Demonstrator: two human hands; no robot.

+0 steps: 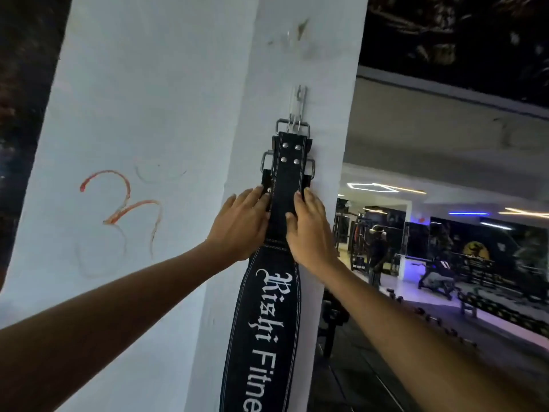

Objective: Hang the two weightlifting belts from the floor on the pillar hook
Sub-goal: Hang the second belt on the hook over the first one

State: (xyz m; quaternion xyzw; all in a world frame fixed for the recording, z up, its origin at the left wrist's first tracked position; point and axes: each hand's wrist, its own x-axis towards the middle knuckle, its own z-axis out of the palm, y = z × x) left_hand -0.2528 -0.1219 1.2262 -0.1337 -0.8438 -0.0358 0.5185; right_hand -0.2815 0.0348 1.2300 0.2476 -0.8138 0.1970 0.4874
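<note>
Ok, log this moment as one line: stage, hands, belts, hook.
stage: hanging | left hand: on belt edge | right hand: on belt edge | front belt: buckle on hook | second belt: behind, partly hidden

The hook (298, 99) stands clear above the hanging belts (289, 173); bare pillar (148, 114) spreads to the left, while both hands flank the strap, crowding its sides.
</note>
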